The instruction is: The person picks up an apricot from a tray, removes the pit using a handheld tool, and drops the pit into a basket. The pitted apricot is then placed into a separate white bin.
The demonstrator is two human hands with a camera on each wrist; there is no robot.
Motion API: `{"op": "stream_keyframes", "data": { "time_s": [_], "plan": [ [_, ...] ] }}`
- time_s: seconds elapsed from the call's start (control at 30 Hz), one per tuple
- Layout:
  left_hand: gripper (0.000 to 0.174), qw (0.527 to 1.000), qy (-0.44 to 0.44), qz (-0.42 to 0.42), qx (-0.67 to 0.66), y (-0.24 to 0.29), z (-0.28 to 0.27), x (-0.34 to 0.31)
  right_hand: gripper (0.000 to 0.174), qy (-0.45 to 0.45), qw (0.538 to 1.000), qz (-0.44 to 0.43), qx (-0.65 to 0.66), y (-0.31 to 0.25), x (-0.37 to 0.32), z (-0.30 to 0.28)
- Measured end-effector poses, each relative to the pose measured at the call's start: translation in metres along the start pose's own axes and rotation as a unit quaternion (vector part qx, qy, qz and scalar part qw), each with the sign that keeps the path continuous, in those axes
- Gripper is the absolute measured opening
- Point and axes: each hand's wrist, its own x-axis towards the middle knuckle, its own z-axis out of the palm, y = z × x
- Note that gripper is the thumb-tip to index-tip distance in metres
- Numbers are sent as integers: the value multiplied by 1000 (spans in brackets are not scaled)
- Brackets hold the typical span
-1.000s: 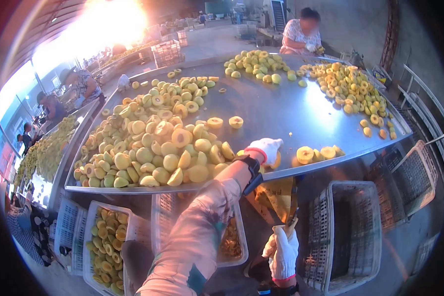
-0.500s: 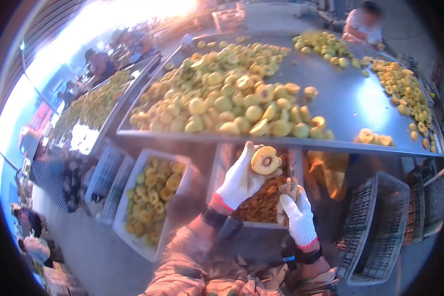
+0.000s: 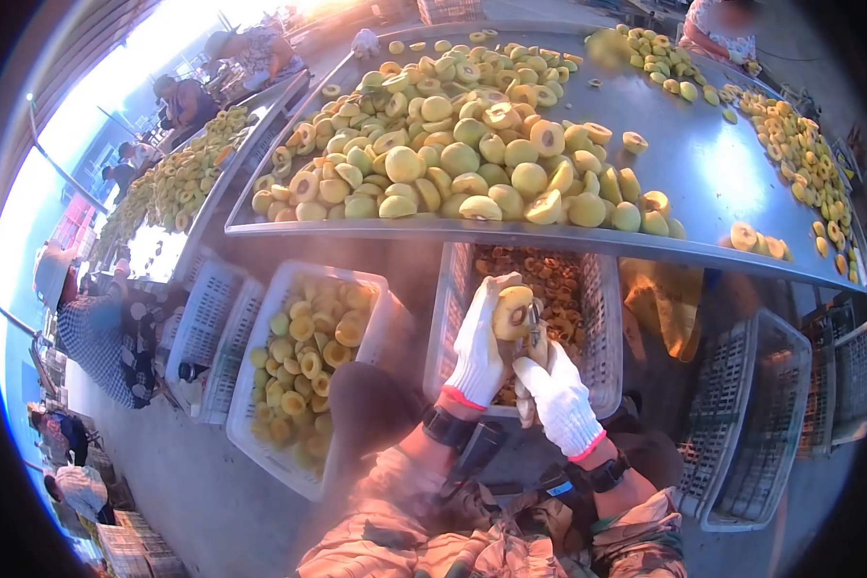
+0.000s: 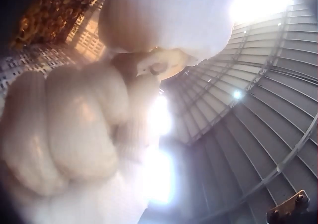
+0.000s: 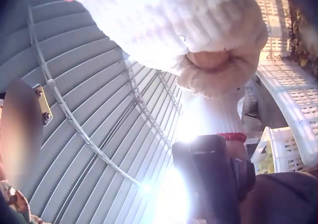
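In the head view, my gloved left hand (image 3: 480,339) holds a halved yellow-green fruit (image 3: 512,314) upright, its cut face and brown pit area turned toward my right hand. My gloved right hand (image 3: 557,395) grips a small tool (image 3: 535,326), whose metal tip is at the cut face. Both hands are close together above a white crate of brown pits or scraps (image 3: 573,289). In the left wrist view, curled gloved fingers (image 4: 82,129) fill the left side, with part of the fruit (image 4: 166,64) above them. The right wrist view shows the curled right glove (image 5: 198,30); its tool is hidden.
A metal table (image 3: 645,245) heaped with halved fruit (image 3: 460,159) stands beyond the hands. A white crate of fruit halves (image 3: 236,395) sits at the left, empty crates (image 3: 747,424) at the right, and a yellow bag (image 3: 667,306) under the table. Other people are at neighbouring tables.
The left hand has come back from the table with a fruit half. Since the middle frame, both hands have come together, bringing the tool to the fruit. The head view has shifted.
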Motion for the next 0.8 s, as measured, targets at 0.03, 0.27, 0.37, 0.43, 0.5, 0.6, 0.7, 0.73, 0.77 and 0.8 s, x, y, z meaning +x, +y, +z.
{"op": "stream_keyframes", "data": {
  "time_s": [0.03,0.27,0.37,0.43,0.5,0.6,0.7,0.73,0.77,0.8],
  "plan": [
    [36,1000,23,13,8,-1,1,1,22,1,1000,3,1,1,2,1],
    [40,993,51,57,90,-6,-3,4,22,-3,998,35,44,2,10,3],
    [37,972,49,109,201,-6,6,0,18,-13,994,53,90,-1,8,4],
    [36,959,45,126,248,-6,10,-3,17,-14,991,68,118,1,7,3],
    [35,961,42,119,246,-6,11,-4,20,-21,994,70,86,1,7,0],
    [35,950,-14,106,295,0,2,0,22,-7,998,61,7,3,4,0],
    [35,942,12,127,309,-6,9,-2,23,9,999,50,1,9,4,0],
    [32,939,16,147,311,-11,10,-3,23,13,999,47,14,11,4,0],
    [30,935,21,169,312,-17,11,-4,24,10,999,48,15,12,3,-1],
    [28,930,25,190,313,-20,12,-5,24,6,999,49,16,13,2,-2]
  ]
}}
